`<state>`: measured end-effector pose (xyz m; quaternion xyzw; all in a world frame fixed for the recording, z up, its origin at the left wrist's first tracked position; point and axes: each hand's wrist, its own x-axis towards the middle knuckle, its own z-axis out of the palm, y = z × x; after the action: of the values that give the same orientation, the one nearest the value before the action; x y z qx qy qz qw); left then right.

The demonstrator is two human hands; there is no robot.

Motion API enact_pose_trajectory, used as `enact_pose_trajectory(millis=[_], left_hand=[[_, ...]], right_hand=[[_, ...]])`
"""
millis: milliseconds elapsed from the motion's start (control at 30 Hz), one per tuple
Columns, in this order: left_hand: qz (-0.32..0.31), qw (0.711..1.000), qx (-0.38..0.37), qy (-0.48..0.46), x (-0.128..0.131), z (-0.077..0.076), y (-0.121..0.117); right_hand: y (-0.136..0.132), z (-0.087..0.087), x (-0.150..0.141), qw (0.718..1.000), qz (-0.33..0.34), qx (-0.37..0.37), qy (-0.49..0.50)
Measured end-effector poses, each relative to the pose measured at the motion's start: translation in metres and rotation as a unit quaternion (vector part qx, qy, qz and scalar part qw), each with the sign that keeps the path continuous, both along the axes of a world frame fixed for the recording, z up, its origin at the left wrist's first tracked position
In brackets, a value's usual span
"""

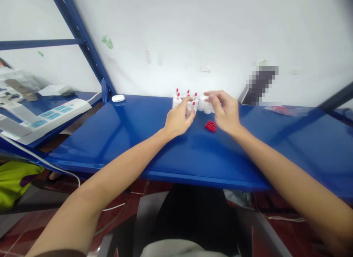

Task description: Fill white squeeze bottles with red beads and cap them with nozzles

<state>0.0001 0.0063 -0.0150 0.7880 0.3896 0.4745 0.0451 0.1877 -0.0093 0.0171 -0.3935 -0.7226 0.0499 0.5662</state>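
Note:
My left hand (178, 120) is curled at the group of white squeeze bottles with red-tipped nozzles (177, 101). Its thumb and forefinger close around the front right white bottle (193, 106), which stands upright with a red tip. My right hand (225, 111) hovers beside white bottles without visible red tips (204, 102), thumb and forefinger drawn near each other in a pinch. Whatever lies between those fingertips is too small or hidden to make out. Just below the right hand, a cluster of small red caps (210, 126) lies on the blue tabletop (165, 157).
A white earbud case (118, 98) lies at the table's back left. Against the wall at right leans a dark, blurred-out phone-like object (260, 87). A clear plastic bag with red bits (286, 110) lies farther right. On the left shelf is a white power strip (52, 119).

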Motion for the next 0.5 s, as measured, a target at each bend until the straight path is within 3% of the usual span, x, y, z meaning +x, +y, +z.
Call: enact_pose_trajectory(millis=[100, 200, 333, 500], left_hand=[[0.001, 1.0, -0.009, -0.025, 0.002, 0.001, -0.002], [-0.028, 0.999, -0.006, -0.022, 0.003, 0.003, -0.007], [-0.102, 0.988, -0.034, 0.111, 0.005, 0.002, -0.012], [-0.054, 0.976, -0.077, 0.197, 0.005, -0.004, -0.008]], right_hand=[[0.008, 0.01, -0.003, 0.997, -0.048, 0.049, -0.021], [0.021, 0.015, -0.008, 0.998, -0.065, 0.015, -0.019], [0.031, 0.016, -0.015, 0.998, -0.041, -0.015, -0.037], [0.028, 0.009, -0.022, 0.996, -0.018, -0.04, -0.075]])
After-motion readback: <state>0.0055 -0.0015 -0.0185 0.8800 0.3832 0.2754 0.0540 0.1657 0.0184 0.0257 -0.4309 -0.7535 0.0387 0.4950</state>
